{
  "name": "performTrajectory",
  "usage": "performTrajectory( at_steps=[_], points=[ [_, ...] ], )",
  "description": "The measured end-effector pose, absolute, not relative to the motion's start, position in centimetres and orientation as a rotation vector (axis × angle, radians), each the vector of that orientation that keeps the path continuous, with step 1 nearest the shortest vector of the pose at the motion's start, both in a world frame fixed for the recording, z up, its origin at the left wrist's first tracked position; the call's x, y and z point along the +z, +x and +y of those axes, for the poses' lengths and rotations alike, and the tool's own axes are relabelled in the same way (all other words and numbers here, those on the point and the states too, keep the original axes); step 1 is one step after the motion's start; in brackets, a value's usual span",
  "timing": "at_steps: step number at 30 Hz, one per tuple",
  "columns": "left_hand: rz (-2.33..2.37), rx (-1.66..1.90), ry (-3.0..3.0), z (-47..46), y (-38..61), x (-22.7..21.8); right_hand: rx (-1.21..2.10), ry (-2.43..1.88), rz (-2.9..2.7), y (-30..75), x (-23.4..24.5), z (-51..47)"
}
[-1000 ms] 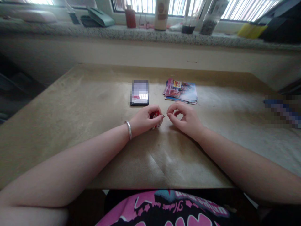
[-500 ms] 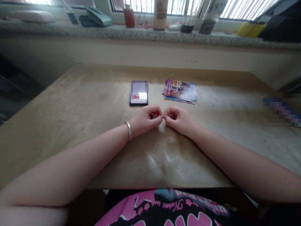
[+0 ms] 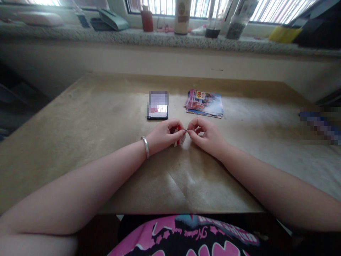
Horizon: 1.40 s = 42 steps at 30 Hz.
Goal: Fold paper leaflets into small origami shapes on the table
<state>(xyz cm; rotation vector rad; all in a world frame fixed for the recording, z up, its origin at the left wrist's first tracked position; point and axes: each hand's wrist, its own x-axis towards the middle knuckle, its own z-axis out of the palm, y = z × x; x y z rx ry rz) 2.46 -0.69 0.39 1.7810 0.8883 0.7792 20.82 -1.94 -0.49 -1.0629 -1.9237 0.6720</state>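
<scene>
My left hand (image 3: 166, 132), with a silver bangle (image 3: 145, 147) at the wrist, is closed around a small red-and-white thing (image 3: 179, 141). Its kind is not clear, as the palm and fingers cover much of it. Between the two hands runs a tiny thin dark piece (image 3: 186, 130), at the tips of my left thumb and forefinger. My right hand (image 3: 209, 134) pinches the other end of this piece, its remaining fingers curled. Both hands are just above the table (image 3: 128, 170), close together in front of the phone and the stack of cards.
A phone (image 3: 157, 112) lies beyond my left hand, and a stack of printed cards (image 3: 204, 103) beyond my right. A blurred blue item (image 3: 321, 126) is at the right table edge. Bottles, including a red one (image 3: 147, 20), line the stone windowsill (image 3: 165, 40).
My right fingertips have drawn slightly away from the left ones, so the thin dark piece shows between them. More of the red-and-white thing is visible below my left hand.
</scene>
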Motion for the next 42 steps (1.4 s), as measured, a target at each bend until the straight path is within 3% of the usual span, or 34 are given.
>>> performTrajectory(
  at_steps=[10, 18, 27, 33, 42],
  points=[
    [0.911, 0.79, 1.742, -0.8, 2.5, 0.5, 0.426, -1.063, -2.04, 20.9, -0.1, -2.1],
    [0.937, 1.01, 1.893, 0.5, 1.9, -0.2, 0.642, -1.197, -2.018, 20.6, -0.7, -1.6],
    [0.997, 0.905, 1.769, 0.1, 2.3, -0.4, 0.684, -1.3, -1.983, 20.9, -0.9, -1.1],
    [1.109, 0.821, 1.984, 0.0, 2.2, -0.3, 0.729, -1.356, -1.943, 21.0, -0.6, -0.8],
    [0.94, 0.882, 1.86, 0.1, 2.3, -0.4, 0.953, -1.231, -1.746, 21.0, -0.7, -0.5]
  ],
)
